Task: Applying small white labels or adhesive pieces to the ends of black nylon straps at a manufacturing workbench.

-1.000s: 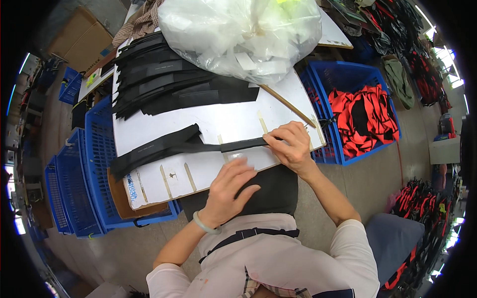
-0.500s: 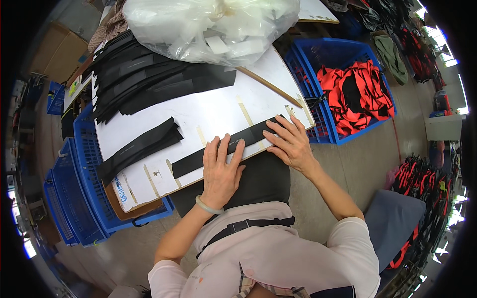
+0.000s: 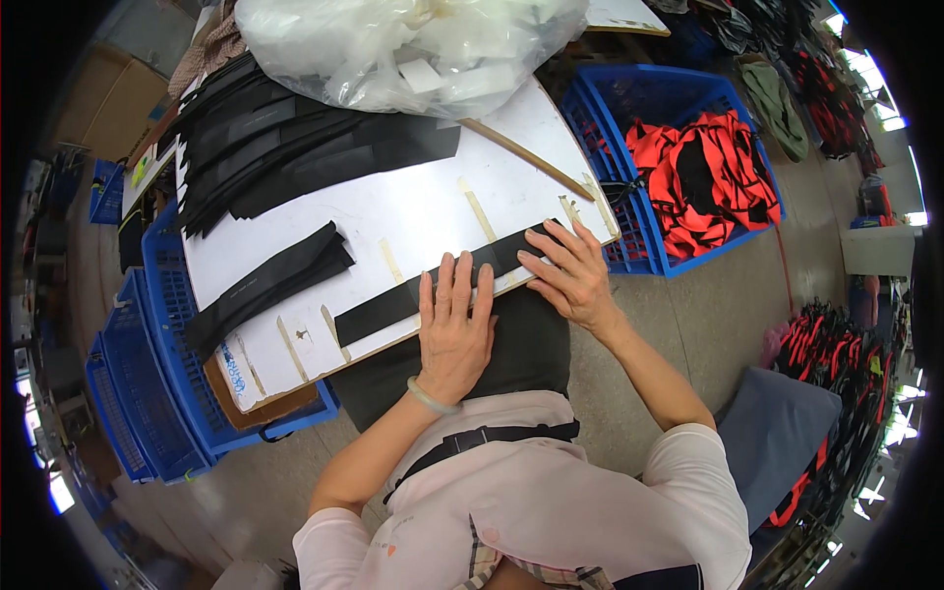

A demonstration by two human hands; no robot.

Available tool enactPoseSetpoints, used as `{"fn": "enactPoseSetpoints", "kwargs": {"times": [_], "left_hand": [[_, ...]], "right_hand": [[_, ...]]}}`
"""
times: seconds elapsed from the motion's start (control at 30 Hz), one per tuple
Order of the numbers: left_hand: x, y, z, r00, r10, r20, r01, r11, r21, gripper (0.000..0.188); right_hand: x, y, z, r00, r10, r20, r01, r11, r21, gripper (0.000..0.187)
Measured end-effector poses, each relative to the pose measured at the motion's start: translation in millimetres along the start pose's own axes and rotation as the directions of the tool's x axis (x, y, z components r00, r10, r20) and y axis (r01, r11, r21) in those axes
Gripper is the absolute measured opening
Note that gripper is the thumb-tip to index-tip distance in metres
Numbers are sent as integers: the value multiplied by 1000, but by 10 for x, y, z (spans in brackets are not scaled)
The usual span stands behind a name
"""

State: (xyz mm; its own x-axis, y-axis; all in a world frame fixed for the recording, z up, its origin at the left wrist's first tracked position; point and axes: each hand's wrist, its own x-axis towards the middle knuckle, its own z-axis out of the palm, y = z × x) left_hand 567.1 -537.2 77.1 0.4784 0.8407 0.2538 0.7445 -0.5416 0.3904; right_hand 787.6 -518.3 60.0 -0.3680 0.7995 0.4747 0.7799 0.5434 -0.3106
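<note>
A single black fabric strip [image 3: 379, 316] lies slantwise along the near edge of the white tabletop [image 3: 413, 211]. My left hand [image 3: 454, 320], a pale bangle at its wrist, rests on the strip's middle with fingers stretched out. At the far right end of the strip, my right hand [image 3: 577, 280] lies with its fingers spread over the fabric. Left of the strip sits a small pile of black strips [image 3: 270, 287]. Farther back is a large fanned stack of similar black strips [image 3: 295, 162]. Strips of beige tape [image 3: 477, 210] mark the tabletop.
A clear plastic bag of white pieces [image 3: 413, 54] covers the table's far side, beside a wooden stick [image 3: 526, 157]. To the right stands a blue crate [image 3: 639, 211] of red and black fabric [image 3: 678, 192]. Blue crates [image 3: 169, 334] stand at left.
My left hand has slid a little to the right along the strip. My right hand stays at the strip's right end. The view has shifted slightly.
</note>
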Motion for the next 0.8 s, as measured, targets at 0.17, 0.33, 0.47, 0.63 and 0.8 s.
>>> {"fn": "enactPoseSetpoints", "kwargs": {"times": [0.17,0.33,0.47,0.63,0.8], "left_hand": [[-3,4,70,998,24,-57,-22,999,40,72],[-14,-20,109,995,35,-98,-29,998,63,68],[-4,-11,81,990,25,-136,-21,999,28,55],[-3,-22,74,987,35,-157,-32,999,21,45],[-9,-29,125,988,31,-149,-30,999,14,60]], "right_hand": [[6,8,-30,1000,8,17,-7,1000,-21,35],[-7,8,-6,1000,12,13,-12,1000,0,36],[-11,12,16,1000,12,19,-13,1000,5,36],[-12,4,18,1000,14,13,-14,1000,-6,36],[-4,18,-12,1000,-1,12,1,1000,-4,35]]}}
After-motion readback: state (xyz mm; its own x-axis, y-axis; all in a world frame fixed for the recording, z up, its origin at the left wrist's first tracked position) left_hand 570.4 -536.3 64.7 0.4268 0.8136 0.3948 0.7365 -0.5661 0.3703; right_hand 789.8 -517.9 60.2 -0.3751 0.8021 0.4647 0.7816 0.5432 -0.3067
